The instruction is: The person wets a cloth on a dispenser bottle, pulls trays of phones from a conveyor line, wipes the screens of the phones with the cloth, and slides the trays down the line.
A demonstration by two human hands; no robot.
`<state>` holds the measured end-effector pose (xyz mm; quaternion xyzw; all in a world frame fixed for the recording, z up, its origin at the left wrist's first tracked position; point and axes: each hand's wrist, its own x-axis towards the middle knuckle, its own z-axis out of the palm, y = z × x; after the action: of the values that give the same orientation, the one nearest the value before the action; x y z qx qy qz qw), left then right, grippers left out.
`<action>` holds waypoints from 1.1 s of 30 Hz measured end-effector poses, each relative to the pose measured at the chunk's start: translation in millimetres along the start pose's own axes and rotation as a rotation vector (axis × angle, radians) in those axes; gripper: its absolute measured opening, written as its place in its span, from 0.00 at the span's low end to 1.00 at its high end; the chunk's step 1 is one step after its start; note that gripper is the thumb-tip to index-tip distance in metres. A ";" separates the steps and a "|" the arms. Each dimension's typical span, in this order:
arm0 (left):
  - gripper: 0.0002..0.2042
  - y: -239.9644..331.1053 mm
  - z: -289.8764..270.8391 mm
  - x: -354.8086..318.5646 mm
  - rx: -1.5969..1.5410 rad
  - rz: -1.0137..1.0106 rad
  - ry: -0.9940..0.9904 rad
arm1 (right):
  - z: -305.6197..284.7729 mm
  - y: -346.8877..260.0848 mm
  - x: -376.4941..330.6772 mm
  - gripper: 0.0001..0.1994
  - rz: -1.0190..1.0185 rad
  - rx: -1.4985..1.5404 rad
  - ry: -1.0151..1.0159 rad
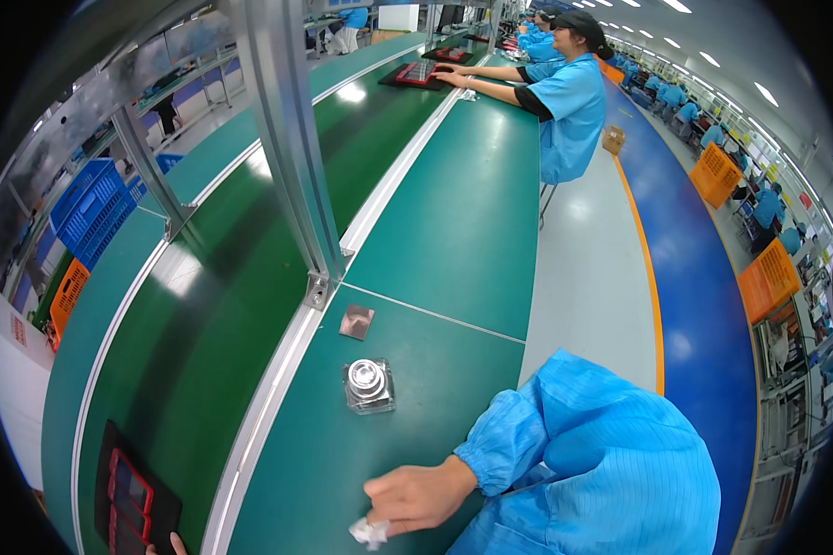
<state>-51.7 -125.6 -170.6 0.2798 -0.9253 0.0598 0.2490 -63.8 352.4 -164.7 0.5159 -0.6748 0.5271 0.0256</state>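
Note:
My right hand (421,498), in a blue sleeve, is closed on a crumpled white wipe (370,533) over the green tabletop (435,407). Beyond it stands a clear square bottle (368,386) with a round silver top. A small square brownish piece (356,322) lies farther off. At the lower left edge only fingertips of my left hand (177,544) show, spaced apart, by a black mat (167,504); the rest of that hand is out of the picture. Several red-framed dark pieces (131,499) lie on the mat, on the dark green belt (185,370).
A metal post (292,139) rises between belt and tabletop. Farther along, a co-worker in blue (569,111) reaches to another black mat with red pieces (416,74). Blue crates (97,213) stand at the left, orange crates (768,282) along the blue walkway (685,370).

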 end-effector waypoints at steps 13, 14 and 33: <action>0.37 -9.5 -13.4 -0.9 0.052 -0.135 -0.054 | -3.5 2.0 16.8 0.22 0.122 0.311 -0.067; 0.30 -6.4 -15.7 -2.0 0.017 -0.054 -0.009 | -2.9 -0.6 16.3 0.23 0.160 0.291 -0.067; 0.06 31.0 -37.7 -34.4 -0.609 0.782 0.012 | -4.2 -7.8 28.0 0.21 0.080 0.218 0.020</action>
<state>-27.8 -73.5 -154.0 -0.1739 -0.9349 -0.1227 0.2839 -73.3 337.4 -141.3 0.4830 -0.6332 0.6031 -0.0448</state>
